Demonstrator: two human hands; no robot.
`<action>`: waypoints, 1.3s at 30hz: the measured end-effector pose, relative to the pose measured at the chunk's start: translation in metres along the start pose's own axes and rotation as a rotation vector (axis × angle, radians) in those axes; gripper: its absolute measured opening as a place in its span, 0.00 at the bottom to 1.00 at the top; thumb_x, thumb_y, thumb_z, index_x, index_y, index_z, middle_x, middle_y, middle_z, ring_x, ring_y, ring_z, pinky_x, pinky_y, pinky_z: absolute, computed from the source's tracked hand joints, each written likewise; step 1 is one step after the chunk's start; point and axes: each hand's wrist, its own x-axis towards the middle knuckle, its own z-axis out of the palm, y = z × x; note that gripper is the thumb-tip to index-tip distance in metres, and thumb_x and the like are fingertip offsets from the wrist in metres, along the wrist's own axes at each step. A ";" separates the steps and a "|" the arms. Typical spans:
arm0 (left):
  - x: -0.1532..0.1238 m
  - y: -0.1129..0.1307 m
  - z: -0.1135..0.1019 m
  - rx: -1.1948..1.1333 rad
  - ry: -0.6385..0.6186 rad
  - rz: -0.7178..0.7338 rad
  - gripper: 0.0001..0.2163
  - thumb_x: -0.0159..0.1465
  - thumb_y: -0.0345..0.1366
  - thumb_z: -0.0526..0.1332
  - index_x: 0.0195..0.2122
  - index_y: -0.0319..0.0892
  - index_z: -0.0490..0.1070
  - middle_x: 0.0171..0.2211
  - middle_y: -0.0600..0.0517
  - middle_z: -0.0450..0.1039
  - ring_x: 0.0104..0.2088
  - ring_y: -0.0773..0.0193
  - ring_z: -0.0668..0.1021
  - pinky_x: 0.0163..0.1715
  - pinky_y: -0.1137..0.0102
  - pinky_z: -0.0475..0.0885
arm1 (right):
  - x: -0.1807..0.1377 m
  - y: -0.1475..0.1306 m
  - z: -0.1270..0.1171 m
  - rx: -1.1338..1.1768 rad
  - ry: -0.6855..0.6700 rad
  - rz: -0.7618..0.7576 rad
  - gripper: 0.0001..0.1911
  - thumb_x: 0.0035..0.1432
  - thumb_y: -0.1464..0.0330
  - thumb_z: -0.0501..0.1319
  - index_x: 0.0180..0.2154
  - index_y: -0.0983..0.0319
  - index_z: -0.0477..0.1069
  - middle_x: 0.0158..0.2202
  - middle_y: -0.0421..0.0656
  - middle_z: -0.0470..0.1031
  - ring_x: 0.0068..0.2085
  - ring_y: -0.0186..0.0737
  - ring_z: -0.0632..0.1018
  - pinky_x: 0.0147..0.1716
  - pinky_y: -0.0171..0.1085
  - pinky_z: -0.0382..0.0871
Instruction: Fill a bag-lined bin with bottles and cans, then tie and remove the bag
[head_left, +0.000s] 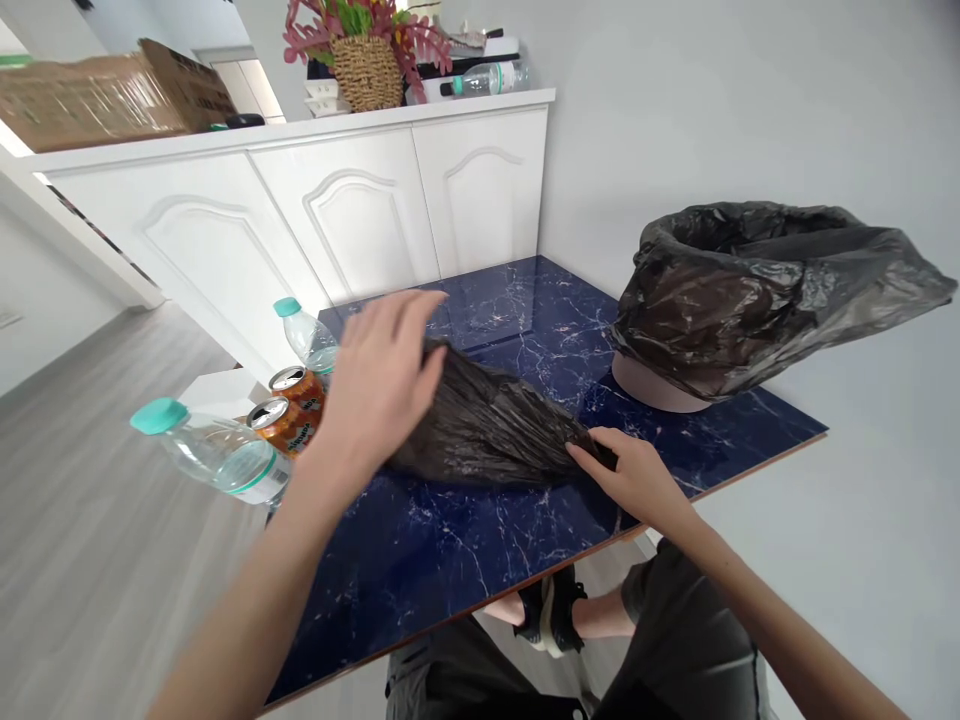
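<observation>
A crumpled black bag (487, 425) is laid flat on the blue marble desk (450, 560). Its narrow end is pinched in the grip of the right hand (637, 475), while the left hand (379, 385), fingers spread wide, is pressed on its other end

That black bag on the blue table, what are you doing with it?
A person has a flat black bag lying on the blue marble table. The right hand pinches one end and the left hand rests on the other. A bin lined with another bag sits nearby, with bottles and cans at the left.
</observation>
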 end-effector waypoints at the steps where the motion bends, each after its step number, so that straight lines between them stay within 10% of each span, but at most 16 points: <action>1: -0.003 0.013 0.003 -0.050 -0.020 0.093 0.21 0.77 0.34 0.56 0.69 0.40 0.64 0.67 0.39 0.72 0.67 0.46 0.73 0.67 0.50 0.68 | 0.002 0.000 0.000 0.000 0.003 0.033 0.18 0.73 0.52 0.58 0.35 0.56 0.74 0.33 0.43 0.80 0.35 0.48 0.81 0.36 0.43 0.70; 7: -0.036 0.068 0.060 -0.195 -0.281 0.505 0.18 0.79 0.36 0.53 0.66 0.37 0.71 0.73 0.40 0.66 0.77 0.47 0.61 0.76 0.51 0.58 | 0.008 -0.003 0.000 0.042 -0.011 0.102 0.14 0.68 0.57 0.61 0.49 0.56 0.76 0.43 0.44 0.86 0.45 0.52 0.86 0.43 0.44 0.73; 16: -0.038 0.055 0.145 -0.236 -0.479 0.347 0.33 0.81 0.55 0.40 0.76 0.36 0.60 0.76 0.41 0.60 0.79 0.44 0.58 0.78 0.47 0.51 | 0.012 0.002 0.003 -0.047 -0.092 0.106 0.15 0.70 0.55 0.58 0.50 0.54 0.77 0.43 0.45 0.85 0.44 0.52 0.84 0.40 0.44 0.73; 24: -0.047 0.045 0.131 -0.079 -0.284 0.186 0.34 0.80 0.56 0.41 0.65 0.32 0.73 0.54 0.37 0.78 0.60 0.45 0.78 0.77 0.41 0.50 | 0.013 -0.001 0.007 -0.133 -0.073 0.125 0.18 0.74 0.54 0.54 0.48 0.56 0.78 0.40 0.46 0.83 0.40 0.52 0.83 0.39 0.43 0.69; 31: -0.064 0.020 0.135 -0.131 -0.397 0.029 0.34 0.80 0.56 0.40 0.73 0.36 0.65 0.76 0.36 0.61 0.76 0.40 0.63 0.75 0.41 0.57 | 0.009 -0.005 0.010 -0.206 -0.044 0.120 0.17 0.74 0.56 0.55 0.46 0.56 0.78 0.36 0.46 0.81 0.39 0.51 0.82 0.38 0.42 0.69; 39: -0.117 -0.006 0.148 0.018 -0.374 -0.293 0.38 0.79 0.57 0.38 0.77 0.32 0.57 0.74 0.23 0.58 0.73 0.21 0.62 0.64 0.25 0.61 | 0.014 0.004 0.008 -0.131 -0.014 0.116 0.18 0.75 0.53 0.53 0.49 0.55 0.76 0.41 0.46 0.85 0.42 0.54 0.85 0.40 0.44 0.72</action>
